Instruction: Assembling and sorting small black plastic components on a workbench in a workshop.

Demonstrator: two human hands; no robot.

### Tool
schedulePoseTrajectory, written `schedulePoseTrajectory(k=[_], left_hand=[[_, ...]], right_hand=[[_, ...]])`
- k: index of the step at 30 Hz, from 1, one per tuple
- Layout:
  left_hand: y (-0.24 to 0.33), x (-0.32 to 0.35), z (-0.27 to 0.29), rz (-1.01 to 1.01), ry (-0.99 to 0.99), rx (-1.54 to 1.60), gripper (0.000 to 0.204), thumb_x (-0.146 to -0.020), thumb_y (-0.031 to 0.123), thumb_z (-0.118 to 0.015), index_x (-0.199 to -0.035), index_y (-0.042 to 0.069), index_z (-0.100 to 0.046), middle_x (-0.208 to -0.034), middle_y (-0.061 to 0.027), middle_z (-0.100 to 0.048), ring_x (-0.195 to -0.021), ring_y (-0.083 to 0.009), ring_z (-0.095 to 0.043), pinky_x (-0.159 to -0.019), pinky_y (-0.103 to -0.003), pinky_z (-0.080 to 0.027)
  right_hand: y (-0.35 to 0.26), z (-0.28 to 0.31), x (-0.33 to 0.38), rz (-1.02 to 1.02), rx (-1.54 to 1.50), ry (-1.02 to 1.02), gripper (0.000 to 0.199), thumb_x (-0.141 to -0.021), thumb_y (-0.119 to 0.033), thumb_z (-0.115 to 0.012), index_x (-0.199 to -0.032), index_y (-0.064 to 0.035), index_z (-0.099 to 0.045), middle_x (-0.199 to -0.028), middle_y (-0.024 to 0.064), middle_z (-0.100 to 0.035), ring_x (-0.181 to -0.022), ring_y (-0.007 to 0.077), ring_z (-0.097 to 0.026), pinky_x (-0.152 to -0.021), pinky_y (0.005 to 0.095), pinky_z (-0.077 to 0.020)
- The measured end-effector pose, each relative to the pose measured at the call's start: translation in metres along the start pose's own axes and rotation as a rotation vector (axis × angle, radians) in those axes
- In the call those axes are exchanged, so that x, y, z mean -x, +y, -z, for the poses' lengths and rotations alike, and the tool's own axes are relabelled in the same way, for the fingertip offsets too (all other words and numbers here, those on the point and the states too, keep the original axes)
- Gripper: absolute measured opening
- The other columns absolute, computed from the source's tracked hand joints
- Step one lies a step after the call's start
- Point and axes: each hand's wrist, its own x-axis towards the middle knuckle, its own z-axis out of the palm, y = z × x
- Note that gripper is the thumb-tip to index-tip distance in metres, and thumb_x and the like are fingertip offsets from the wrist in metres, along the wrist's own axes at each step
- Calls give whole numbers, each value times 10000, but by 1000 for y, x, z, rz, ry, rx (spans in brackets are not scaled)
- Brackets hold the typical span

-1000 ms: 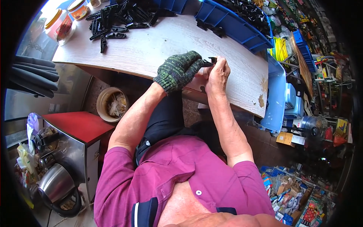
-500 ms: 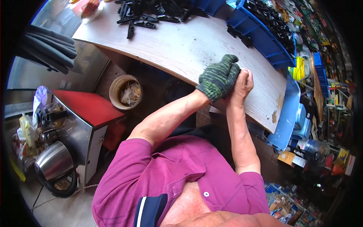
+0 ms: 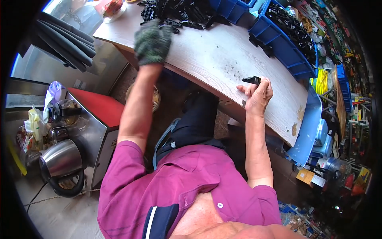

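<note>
Left hand (image 3: 152,43), gloved, stretched out over the bench (image 3: 215,63) to the pile of black parts (image 3: 171,16) at its far edge; blurred, can't tell how far open or whether it grips one. Right hand (image 3: 258,93), bare, rests on bench, fingers closed on a black part (image 3: 251,80). Step looks like fetching a part from the pile; next move calls for a firm pinch on a single piece.

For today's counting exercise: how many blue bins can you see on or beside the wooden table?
3: one bin at the table's far edge, a larger bin full of black parts to its right, and one farther right beyond the table. More may be hidden.
</note>
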Motion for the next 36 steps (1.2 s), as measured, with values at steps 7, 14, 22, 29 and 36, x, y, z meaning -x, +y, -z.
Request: schedulePoseTrajectory(k=[7, 14, 22, 29, 36], left_hand=[[-28, -25, -7, 157, -551, -247, 375, -891, 403, -598, -1111, 108, -670, -1101, -205, -666, -1022, -422, -650, -891, -518, -525], [15, 15, -5, 110, -344, 241, 334, -891, 245, -692, -1172, 79, -624, -957, -153, -713, -915, -318, -698, -835, -434, -549], [91, 46, -18, -236, -346, 341, 255, -896, 290, -709, -1046, 84, -717, -1023, -163, -713, -926, -339, -684, -839, -446, -530], [126, 39, -26, -349, -539, 276, 219, -913, 319, -657, -992, 127, -726, -958, -111, -707, -922, -322, -648, -815, -456, -503], [134, 39, -29, -330, -573, 268, 208, -918, 319, -649, -1022, 156, -726, -967, -99, -703, -930, -344, -634, -811, -470, -509]], right_hand=[[4, 1, -6, -14, -5, 14, 328, -1019, -297, -506, -752, -106, -489, -474, 9, -374, -410, 124, -394, -530, 454, -603], [-11, 19, -18, -127, -83, 122, 345, -997, -273, -493, -701, -109, -423, -477, 10, -338, -398, 140, -389, -523, 495, -612], [-55, 108, -90, -42, 2, 843, 338, -916, -304, -592, -806, -11, -464, -597, 98, -386, -463, 211, -458, -545, 540, -620], [-42, 127, -106, -42, 158, 640, 279, -855, -238, -749, -935, -19, -596, -553, 38, -404, -445, 176, -489, -542, 481, -626], [-29, 55, -136, -191, 373, 330, 437, -825, -294, -818, -1125, -23, -651, -579, 21, -460, -426, 124, -469, -452, 371, -582]])
